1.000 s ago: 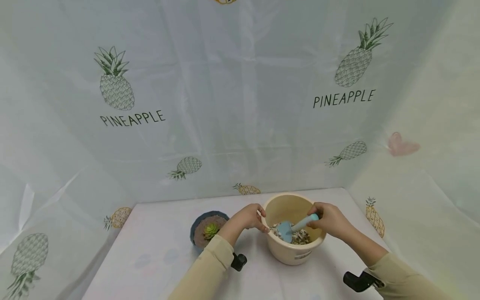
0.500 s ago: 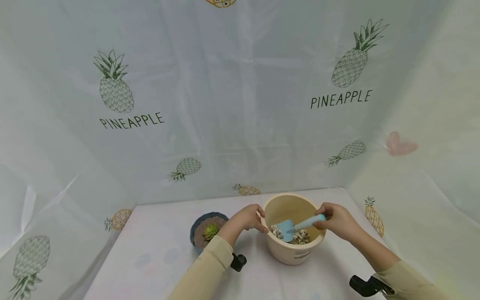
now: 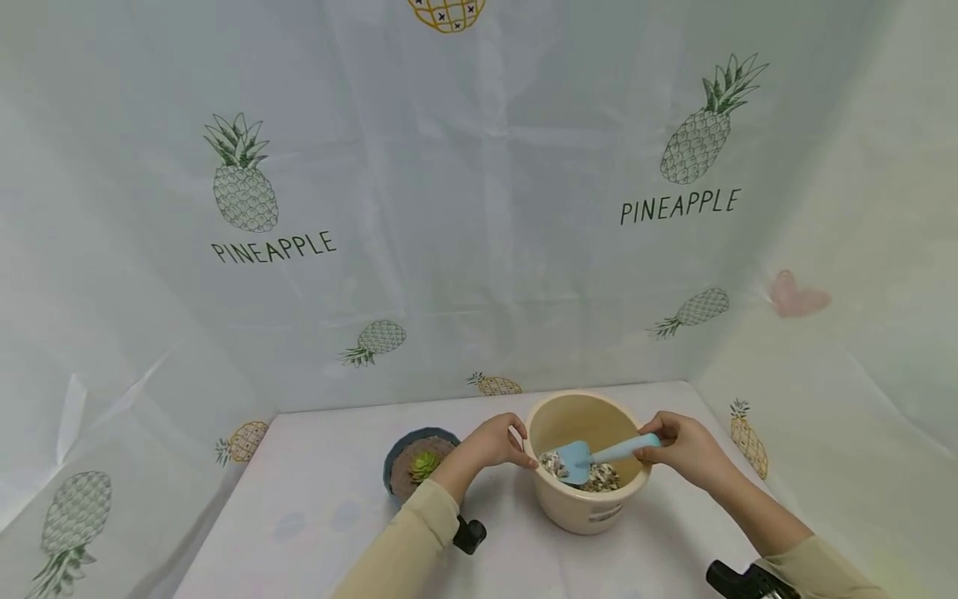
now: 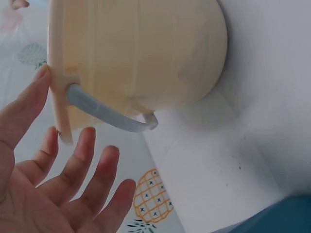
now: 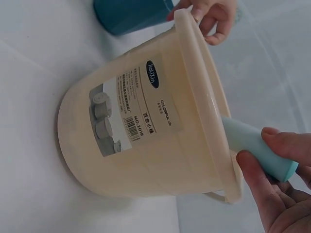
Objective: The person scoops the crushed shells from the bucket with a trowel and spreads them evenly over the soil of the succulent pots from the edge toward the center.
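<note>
A cream plastic bucket (image 3: 572, 509) stands on the table, with a loose, speckled, soil-like mix (image 3: 602, 477) at the bottom. My left hand (image 3: 494, 442) holds the bucket's left rim between thumb and forefinger; in the left wrist view its other fingers are spread beside the grey bail handle (image 4: 104, 111). From the right, my right hand (image 3: 687, 450) pinches the end of a light blue toy-like shovel (image 3: 615, 451) between thumb and fingers. The shovel slants down into the bucket, its blade resting at the mix, some of which lies around or on the blade.
Left of the bucket, partly behind my left forearm, is a blue pot (image 3: 391, 462) filled with brownish material and a green succulent (image 3: 423, 464). A pineapple-print sheet (image 3: 479, 208) hangs behind and beside the white table (image 3: 299, 482). The bucket's label (image 5: 116, 114) faces the front.
My right hand has drawn back to the right and outward, so the shovel's handle lies flatter across the bucket. My left hand keeps its hold on the rim. The view has tilted slightly upward.
</note>
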{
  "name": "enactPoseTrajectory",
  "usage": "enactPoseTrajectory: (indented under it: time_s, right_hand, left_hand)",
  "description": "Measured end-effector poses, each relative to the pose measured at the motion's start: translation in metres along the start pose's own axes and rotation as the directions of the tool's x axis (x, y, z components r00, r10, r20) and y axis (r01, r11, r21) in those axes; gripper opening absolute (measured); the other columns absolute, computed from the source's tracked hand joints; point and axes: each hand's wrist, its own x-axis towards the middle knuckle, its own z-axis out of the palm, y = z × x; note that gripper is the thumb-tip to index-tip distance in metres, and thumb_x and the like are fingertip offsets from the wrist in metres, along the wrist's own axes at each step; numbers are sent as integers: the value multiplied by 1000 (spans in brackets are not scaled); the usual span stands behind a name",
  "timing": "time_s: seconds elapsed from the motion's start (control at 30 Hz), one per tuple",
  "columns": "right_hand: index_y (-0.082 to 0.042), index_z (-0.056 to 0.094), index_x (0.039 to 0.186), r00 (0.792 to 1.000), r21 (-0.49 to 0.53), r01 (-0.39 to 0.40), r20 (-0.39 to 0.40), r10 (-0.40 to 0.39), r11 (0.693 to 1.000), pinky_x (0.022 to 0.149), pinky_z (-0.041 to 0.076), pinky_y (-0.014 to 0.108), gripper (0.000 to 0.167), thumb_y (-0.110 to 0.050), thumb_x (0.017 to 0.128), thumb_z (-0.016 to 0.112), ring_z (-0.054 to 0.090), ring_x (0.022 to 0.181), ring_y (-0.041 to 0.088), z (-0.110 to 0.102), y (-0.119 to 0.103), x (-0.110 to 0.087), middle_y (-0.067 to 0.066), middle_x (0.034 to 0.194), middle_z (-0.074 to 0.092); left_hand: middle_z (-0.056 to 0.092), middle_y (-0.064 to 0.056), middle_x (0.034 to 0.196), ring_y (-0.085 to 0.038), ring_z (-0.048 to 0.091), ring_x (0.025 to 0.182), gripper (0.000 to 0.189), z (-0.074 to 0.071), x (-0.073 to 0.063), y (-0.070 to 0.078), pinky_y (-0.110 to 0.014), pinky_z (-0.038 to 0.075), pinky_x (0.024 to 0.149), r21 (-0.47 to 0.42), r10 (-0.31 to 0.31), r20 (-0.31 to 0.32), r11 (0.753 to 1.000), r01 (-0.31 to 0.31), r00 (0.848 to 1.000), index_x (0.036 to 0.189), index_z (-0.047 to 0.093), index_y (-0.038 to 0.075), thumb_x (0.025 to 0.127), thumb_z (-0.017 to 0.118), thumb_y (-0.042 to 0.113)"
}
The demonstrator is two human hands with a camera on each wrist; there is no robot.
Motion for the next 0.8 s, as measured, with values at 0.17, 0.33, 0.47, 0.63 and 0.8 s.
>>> enactPoseTrajectory:
  time_s: [0.17, 0.33, 0.47, 0.63, 0.8]
  right_hand:
    - [11, 60, 99, 1000, 107, 4, 15, -6, 994, 68, 57, 31, 21, 1, 84, 73, 69, 76, 20, -7, 5, -1, 15, 86, 67]
    - [14, 58, 103, 1000, 161, -14, 23, 10, 987, 71, 57, 33, 24, 2, 87, 71, 70, 79, 18, -13, 10, -6, 16, 89, 69]
    - [13, 58, 105, 1000, 165, -19, -4, 20, 986, 73, 57, 34, 26, 0, 87, 71, 71, 79, 18, -16, 9, -8, 19, 93, 69]
    - [15, 57, 107, 999, 179, 13, -34, -7, 984, 73, 57, 34, 29, 1, 86, 72, 71, 78, 17, -18, 4, -7, 22, 95, 68]
    - [13, 56, 112, 998, 184, 21, -56, -11, 983, 76, 57, 32, 35, -6, 88, 73, 71, 80, 16, -22, -3, -6, 15, 95, 69]
  left_hand:
    - [62, -2, 85, -19, 58, 75, 42, -5, -5, -2, -38, 48, 65, 7, 2, -45, 1000, -1, 999, 104, 61, 7, 76, 86, 25]
    - [63, -2, 87, -20, 60, 78, 45, -11, -16, -5, -41, 50, 68, -14, 12, -64, 1000, -13, 998, 108, 61, 8, 76, 86, 28]
    - [63, -3, 90, -21, 59, 80, 46, -17, -26, -8, -42, 51, 69, -1, 28, -83, 1000, -28, 996, 110, 62, 11, 76, 86, 29]
    - [62, -3, 94, -22, 59, 83, 48, -30, -37, -17, -42, 51, 69, 22, 42, -95, 999, -40, 995, 114, 63, 13, 77, 85, 33]
    - [62, -3, 96, -21, 59, 84, 48, -47, -51, -28, -42, 51, 72, 39, 72, -116, 997, -68, 991, 116, 62, 15, 79, 83, 36]
